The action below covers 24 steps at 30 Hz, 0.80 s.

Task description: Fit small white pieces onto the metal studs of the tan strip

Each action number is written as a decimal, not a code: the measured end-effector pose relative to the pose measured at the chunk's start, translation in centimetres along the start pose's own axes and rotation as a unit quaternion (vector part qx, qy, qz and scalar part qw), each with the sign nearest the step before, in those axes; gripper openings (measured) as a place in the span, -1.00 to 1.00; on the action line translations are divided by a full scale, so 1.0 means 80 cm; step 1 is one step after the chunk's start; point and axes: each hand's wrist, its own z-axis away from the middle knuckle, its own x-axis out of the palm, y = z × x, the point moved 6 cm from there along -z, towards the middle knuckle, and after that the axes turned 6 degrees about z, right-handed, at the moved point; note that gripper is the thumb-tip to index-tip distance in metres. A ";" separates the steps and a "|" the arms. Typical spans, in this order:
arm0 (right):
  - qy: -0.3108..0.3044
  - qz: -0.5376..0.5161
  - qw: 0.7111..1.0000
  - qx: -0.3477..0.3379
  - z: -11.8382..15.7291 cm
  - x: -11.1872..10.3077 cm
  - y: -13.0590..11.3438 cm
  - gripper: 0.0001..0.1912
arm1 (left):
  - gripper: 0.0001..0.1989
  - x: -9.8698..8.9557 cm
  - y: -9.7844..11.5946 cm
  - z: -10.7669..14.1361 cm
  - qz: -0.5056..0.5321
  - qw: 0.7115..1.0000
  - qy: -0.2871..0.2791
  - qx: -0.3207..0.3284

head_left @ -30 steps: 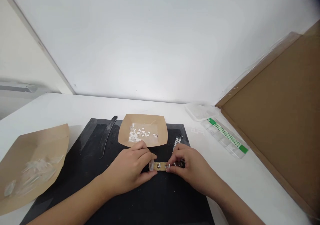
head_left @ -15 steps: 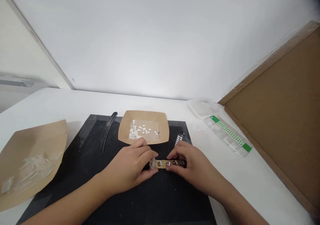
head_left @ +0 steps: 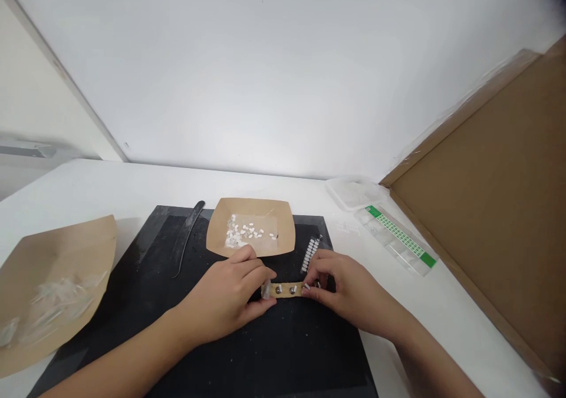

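Observation:
A narrow tan strip (head_left: 285,290) lies across the black mat (head_left: 283,357), bearing a row of round metal studs with small white tabs on them. At its left end my left hand (head_left: 243,286) is closed, thumb and fingertips gripping the strip beside a small clear plastic piece (head_left: 266,289). My right hand (head_left: 340,280) pinches with thumb and index finger at a stud (head_left: 306,287) farther right. Its fingers cover much of the strip's right end. Just behind that hand is a sheet of white oval stickers (head_left: 310,253).
Behind the strip, a brown paper tray (head_left: 212,233) holds white oval bits. A larger paper tray (head_left: 95,230) at left contains clear plastic pieces. A black curved file (head_left: 190,233) lies on the mat. At right are a clear case with a green label (head_left: 400,233), a plastic tub (head_left: 354,193) and a cardboard box (head_left: 486,209).
My right hand has shifted rightward along the strip, from the second visible stud to the third, uncovering the second. My left hand keeps its grip at the left end. The view has moved slightly.

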 end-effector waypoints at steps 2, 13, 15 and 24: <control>0.011 0.000 1.000 -0.009 0.003 -0.005 -0.006 -0.93 | -0.77 0.000 0.001 0.000 0.000 1.000 0.001 0.001; 0.168 -0.165 0.966 -0.105 0.017 -0.034 -0.017 -0.91 | -0.48 -0.011 0.013 -0.001 -0.021 0.999 0.033 0.036; 0.183 -0.234 0.941 -0.160 0.019 -0.029 -0.023 -0.94 | -0.38 -0.017 0.021 0.000 -0.013 0.996 0.063 0.060; 0.094 -0.260 0.935 -0.224 0.016 0.011 -0.055 -0.83 | -0.43 -0.029 0.045 0.002 0.168 0.973 0.119 0.106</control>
